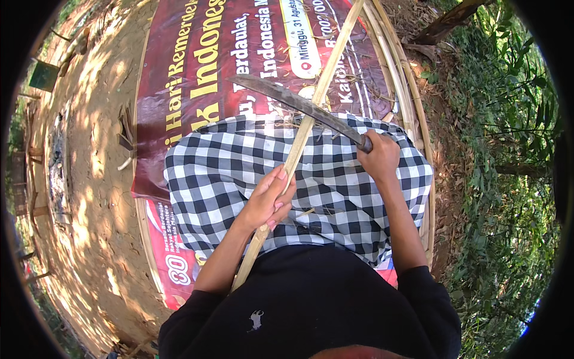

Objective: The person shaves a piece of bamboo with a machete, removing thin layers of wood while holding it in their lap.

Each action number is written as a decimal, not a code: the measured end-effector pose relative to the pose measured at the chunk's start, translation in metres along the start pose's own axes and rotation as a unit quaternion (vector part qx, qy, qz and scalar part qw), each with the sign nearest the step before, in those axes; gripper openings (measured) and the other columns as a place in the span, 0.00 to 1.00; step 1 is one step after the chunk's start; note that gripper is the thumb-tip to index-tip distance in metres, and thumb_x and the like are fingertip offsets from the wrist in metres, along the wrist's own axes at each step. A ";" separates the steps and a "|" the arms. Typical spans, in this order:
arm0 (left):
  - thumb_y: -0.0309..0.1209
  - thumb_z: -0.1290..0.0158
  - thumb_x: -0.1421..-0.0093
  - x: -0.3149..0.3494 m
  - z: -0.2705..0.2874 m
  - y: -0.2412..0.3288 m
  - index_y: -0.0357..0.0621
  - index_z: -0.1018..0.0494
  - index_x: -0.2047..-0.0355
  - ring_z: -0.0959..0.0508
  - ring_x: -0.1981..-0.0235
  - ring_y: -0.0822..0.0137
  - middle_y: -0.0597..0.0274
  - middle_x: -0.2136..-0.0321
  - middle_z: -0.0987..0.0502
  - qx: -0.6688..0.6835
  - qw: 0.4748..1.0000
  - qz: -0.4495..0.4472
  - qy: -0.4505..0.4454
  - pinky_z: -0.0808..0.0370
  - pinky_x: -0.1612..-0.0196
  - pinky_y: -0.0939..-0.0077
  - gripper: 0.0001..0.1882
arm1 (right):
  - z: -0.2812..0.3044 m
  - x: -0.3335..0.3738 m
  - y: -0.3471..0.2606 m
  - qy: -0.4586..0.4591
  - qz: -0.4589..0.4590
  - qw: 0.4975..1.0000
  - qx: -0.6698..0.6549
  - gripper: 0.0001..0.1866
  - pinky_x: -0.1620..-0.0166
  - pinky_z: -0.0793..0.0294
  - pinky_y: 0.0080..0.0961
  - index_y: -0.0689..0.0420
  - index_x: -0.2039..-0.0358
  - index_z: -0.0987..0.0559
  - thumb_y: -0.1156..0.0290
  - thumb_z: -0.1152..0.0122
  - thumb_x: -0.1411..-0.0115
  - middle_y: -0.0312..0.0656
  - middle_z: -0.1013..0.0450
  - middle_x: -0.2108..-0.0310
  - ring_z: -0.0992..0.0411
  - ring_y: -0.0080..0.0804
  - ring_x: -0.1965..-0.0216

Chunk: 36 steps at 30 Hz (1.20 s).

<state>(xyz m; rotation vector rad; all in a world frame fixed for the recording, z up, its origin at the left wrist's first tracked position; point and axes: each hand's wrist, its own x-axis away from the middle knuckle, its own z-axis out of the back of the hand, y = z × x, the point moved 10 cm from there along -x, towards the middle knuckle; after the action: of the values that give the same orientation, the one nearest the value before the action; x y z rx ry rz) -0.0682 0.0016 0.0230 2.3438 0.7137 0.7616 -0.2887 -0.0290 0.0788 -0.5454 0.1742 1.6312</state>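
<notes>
My right hand (380,157) is closed around the dark handle of a machete (293,102). Its long, dull blade points to the upper left and crosses a pale bamboo strip (304,133); whether the edge bites into the strip cannot be seen. Lower down, my left hand (270,198) wraps round the same strip. From near my left side, the strip slants up and away to the top of the view. Beneath both hands, a black-and-white checked cloth (341,191) covers my lap, with a few small shavings on it.
A dark red printed banner (173,90) is spread under and ahead of me. Several long bamboo strips (402,78) lie along its right edge. Dry earth (95,197) with patches of sun stretches to the left, and green plants (502,239) grow to the right. A green box-like object (44,75) stands far left.
</notes>
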 end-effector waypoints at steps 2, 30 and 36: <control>0.43 0.67 0.23 -0.005 0.003 0.001 0.43 0.37 0.59 0.45 0.97 0.79 0.72 0.86 0.43 -0.015 1.000 0.006 0.014 0.43 0.96 0.83 0.17 | -0.004 -0.004 0.001 -0.012 -0.024 0.999 0.028 0.10 0.69 0.29 0.37 0.52 0.79 0.26 0.71 0.32 0.61 0.39 0.29 0.83 0.28 0.42 0.81; 0.43 0.69 0.23 0.035 -0.010 -0.038 0.43 0.39 0.56 0.43 0.94 0.80 0.71 0.84 0.43 -0.041 0.994 0.098 -0.025 0.40 0.92 0.84 0.16 | 0.007 0.015 -0.017 -0.024 0.198 0.980 0.007 0.09 0.64 0.25 0.38 0.50 0.78 0.25 0.75 0.34 0.59 0.40 0.30 0.84 0.29 0.45 0.80; 0.44 0.68 0.23 0.063 -0.001 -0.048 0.45 0.39 0.59 0.44 0.95 0.79 0.70 0.84 0.43 -0.048 0.992 0.115 -0.011 0.41 0.93 0.83 0.16 | 0.035 -0.016 0.232 0.002 -0.430 0.893 0.134 0.16 0.59 0.26 0.54 0.64 0.70 0.19 0.61 0.41 0.41 0.60 0.22 0.72 0.22 0.60 0.65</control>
<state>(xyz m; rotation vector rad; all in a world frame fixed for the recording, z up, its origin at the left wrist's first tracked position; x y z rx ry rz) -0.0397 0.0747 0.0147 2.3685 0.3910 0.8463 -0.5215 -0.0624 0.0697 -0.3322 0.1281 0.7222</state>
